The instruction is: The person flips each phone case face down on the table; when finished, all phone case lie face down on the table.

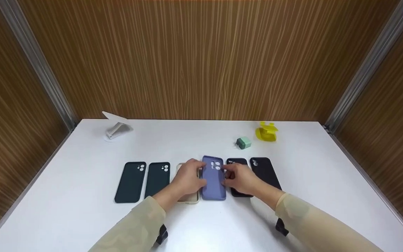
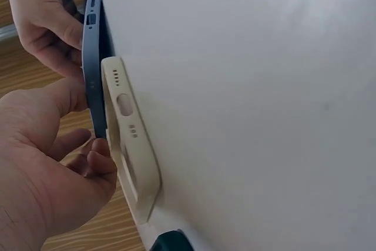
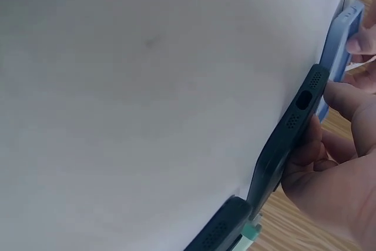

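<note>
Here, 2 hands (image 1: 187, 179) flanking purple case (image 1: 213, 182).

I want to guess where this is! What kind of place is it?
Probably a small tabletop work booth, not a home: a bare white table closed in by wood-grain wall panels, with phone cases laid in a row, including the purple phone case, as if for sorting or display.

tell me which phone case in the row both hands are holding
The purple case, fourth from the left. The left hand and right hand each pinch one long edge. The dark cases and the beige one lie flat, unheld.
</note>
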`<state>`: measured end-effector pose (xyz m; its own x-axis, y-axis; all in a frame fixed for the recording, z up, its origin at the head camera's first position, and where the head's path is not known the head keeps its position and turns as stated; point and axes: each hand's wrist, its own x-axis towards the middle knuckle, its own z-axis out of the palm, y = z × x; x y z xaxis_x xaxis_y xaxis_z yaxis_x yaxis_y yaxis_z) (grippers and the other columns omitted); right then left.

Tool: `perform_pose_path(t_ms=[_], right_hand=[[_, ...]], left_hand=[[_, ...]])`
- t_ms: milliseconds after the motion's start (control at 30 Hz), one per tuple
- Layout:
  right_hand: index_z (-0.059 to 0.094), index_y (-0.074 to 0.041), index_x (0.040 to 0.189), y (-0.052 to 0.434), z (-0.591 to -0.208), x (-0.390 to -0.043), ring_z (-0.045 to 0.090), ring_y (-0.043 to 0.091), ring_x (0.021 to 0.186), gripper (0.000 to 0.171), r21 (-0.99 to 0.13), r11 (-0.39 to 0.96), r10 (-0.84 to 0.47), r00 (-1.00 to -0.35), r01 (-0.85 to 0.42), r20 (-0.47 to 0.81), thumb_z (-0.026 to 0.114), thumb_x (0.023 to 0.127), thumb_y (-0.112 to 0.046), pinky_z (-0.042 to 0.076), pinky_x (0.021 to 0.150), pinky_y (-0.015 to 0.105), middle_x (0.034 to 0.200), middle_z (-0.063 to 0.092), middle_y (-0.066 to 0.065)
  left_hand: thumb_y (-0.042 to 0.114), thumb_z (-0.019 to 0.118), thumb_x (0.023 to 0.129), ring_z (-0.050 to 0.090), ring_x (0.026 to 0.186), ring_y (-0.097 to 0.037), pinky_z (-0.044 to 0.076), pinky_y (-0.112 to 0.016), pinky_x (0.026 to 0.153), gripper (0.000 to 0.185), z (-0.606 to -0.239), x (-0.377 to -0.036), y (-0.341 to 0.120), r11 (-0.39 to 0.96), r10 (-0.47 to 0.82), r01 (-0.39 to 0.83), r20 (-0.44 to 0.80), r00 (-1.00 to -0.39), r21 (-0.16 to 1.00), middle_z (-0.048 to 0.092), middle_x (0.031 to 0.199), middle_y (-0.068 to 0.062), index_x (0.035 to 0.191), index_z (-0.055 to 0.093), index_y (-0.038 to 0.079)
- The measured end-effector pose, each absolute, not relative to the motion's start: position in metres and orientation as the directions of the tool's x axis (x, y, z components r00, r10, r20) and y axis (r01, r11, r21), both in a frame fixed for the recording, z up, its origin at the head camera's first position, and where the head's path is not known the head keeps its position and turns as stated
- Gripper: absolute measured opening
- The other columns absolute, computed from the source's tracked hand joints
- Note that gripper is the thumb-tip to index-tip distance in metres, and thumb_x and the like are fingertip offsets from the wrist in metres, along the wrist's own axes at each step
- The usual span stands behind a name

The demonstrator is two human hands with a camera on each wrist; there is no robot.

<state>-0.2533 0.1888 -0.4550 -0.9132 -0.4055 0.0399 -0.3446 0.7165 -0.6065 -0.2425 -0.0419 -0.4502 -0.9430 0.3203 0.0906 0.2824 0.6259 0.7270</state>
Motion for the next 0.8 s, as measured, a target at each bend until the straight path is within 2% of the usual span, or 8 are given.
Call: perform_pose_path(t_ms=[167,267,367,500,800], right_hand=[[0.069,0.003,0.130,0.1881,-0.4558,-0.2526,0.058,0.013,0.079,0.042,-0.573,0.727,-0.419,-0.906,-0.378,0.066,0.081,0.091,-0.003,0.052,0.072,0.032,0.086,0.065,0.001],[0.069,0.004,0.129,0.1876,-0.4573,-0.2504,0.058,0.014,0.080,0.042,-0.560,0.725,-0.421,-0.902,-0.401,0.101,0.082,0.090,-0.002,0.052,0.072,0.031,0.089,0.065,0.003],[0.068,0.005,0.131,0.1870,-0.4584,-0.2478,0.059,0.016,0.083,0.046,-0.550,0.719,-0.424,-0.895,-0.425,0.137,0.083,0.088,-0.002,0.053,0.074,0.033,0.095,0.066,0.006],[0.067,0.005,0.135,0.1859,-0.4587,-0.2458,0.063,0.019,0.091,0.050,-0.535,0.713,-0.437,-0.884,-0.454,0.168,0.084,0.088,-0.002,0.057,0.081,0.037,0.106,0.068,0.009],[0.064,0.004,0.141,0.1839,-0.4543,-0.2483,0.067,0.021,0.093,0.054,-0.562,0.712,-0.434,-0.893,-0.421,0.118,0.081,0.090,-0.001,0.059,0.084,0.041,0.113,0.074,0.009]], left_hand=[[0.001,0.079,0.083,0.060,0.129,-0.031,0.045,-0.043,0.114,0.060,-0.4472,-0.2417,-0.0392,0.602,0.304,0.273,0.101,-0.947,0.751,0.063,0.135,-0.015,0.141,0.064,-0.001],[0.000,0.079,0.083,0.061,0.124,-0.028,0.048,-0.041,0.111,0.059,-0.4488,-0.2412,-0.0390,0.587,0.299,0.274,0.110,-0.948,0.762,0.064,0.135,-0.014,0.141,0.064,-0.001],[-0.002,0.078,0.083,0.065,0.109,-0.023,0.055,-0.036,0.098,0.059,-0.4500,-0.2408,-0.0391,0.568,0.307,0.291,0.129,-0.943,0.770,0.064,0.133,-0.014,0.141,0.064,-0.003],[-0.003,0.077,0.083,0.064,0.091,-0.015,0.057,-0.027,0.079,0.059,-0.4500,-0.2405,-0.0381,0.559,0.309,0.303,0.145,-0.940,0.772,0.063,0.131,-0.014,0.141,0.064,-0.003],[-0.004,0.076,0.083,0.064,0.091,-0.015,0.057,-0.026,0.077,0.060,-0.4475,-0.2384,-0.0367,0.519,0.273,0.265,0.136,-0.952,0.813,0.062,0.137,-0.016,0.142,0.063,-0.002]])
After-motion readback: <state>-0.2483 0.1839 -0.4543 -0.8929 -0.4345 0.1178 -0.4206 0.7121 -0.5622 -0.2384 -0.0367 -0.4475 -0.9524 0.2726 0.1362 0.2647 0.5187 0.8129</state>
